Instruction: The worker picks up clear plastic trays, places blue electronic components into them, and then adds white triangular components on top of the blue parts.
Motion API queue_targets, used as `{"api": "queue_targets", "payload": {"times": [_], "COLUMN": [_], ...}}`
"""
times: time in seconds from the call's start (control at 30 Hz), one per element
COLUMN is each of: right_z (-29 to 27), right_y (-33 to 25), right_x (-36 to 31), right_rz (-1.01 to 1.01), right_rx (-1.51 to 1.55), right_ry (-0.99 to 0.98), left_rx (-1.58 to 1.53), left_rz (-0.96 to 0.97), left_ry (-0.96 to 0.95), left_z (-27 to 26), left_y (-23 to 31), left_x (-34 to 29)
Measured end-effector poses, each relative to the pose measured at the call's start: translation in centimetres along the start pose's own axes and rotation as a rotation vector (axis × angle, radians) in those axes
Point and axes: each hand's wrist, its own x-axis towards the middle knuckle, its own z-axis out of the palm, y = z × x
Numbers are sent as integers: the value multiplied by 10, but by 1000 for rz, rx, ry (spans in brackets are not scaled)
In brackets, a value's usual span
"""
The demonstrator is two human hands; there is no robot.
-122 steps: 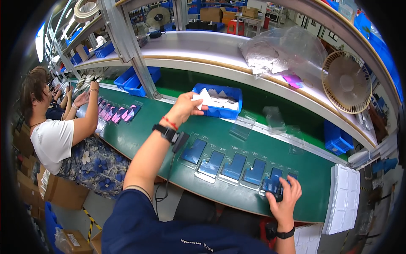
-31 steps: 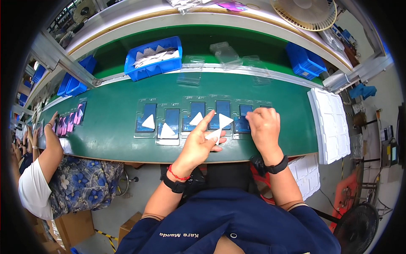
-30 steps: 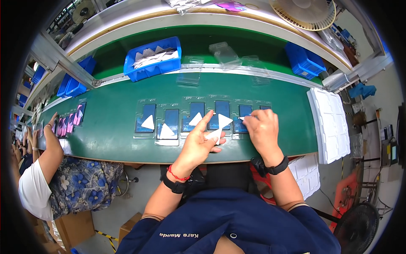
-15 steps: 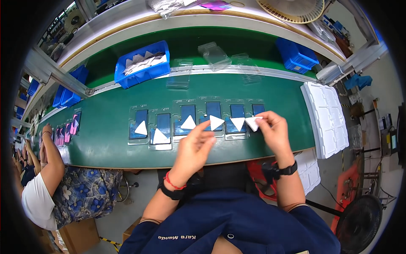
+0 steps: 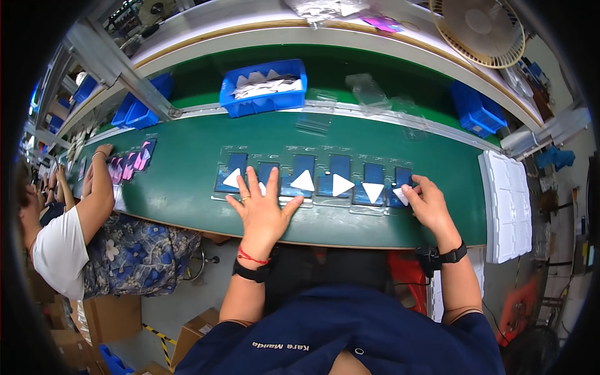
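Observation:
Several clear plastic trays with dark blue rectangular pieces stand in a row on the green table, white triangular pieces lying on them. At the right end, my right hand [image 5: 432, 205] pinches the edge of a white triangular piece [image 5: 400, 197] against the last blue piece [image 5: 403, 177]. My left hand [image 5: 261, 215] is open, fingers spread over the second tray from the left, partly covering its triangle. Between my hands lie an upward-pointing triangle [image 5: 303, 181], a right-pointing triangle [image 5: 342, 185] and a downward-pointing triangle [image 5: 373, 192]. Another triangle [image 5: 233, 178] sits left of my fingers.
A blue bin [image 5: 265, 100] of white pieces stands at the back, with clear plastic trays [image 5: 367, 92] right of it. White moulded trays [image 5: 507, 206] are stacked at the right end. On the left, a co-worker's arm [image 5: 100, 181] reaches toward pink-and-black pieces [image 5: 130, 165].
The right hand has lowered its triangle onto the rightmost blue piece. The left hand has moved left and spread out over the second tray. The whole view has shifted.

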Motion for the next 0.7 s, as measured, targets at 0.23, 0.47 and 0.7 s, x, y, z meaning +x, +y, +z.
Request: {"api": "queue_targets", "payload": {"times": [0.23, 0.47, 0.7], "right_z": [57, 118, 23], "right_y": [-68, -116, -47], "right_x": [16, 26, 4], "right_rz": [-64, -134, -348], "right_rx": [338, 798, 227], "right_ry": [-379, -545, 21], "left_rx": [-16, -40, -112], "left_rz": [-54, -91, 144], "left_ry": [-6, 3, 147], "left_z": [-19, -43, -58], "left_y": [-117, -218, -148], "left_x": [23, 50, 50]}}
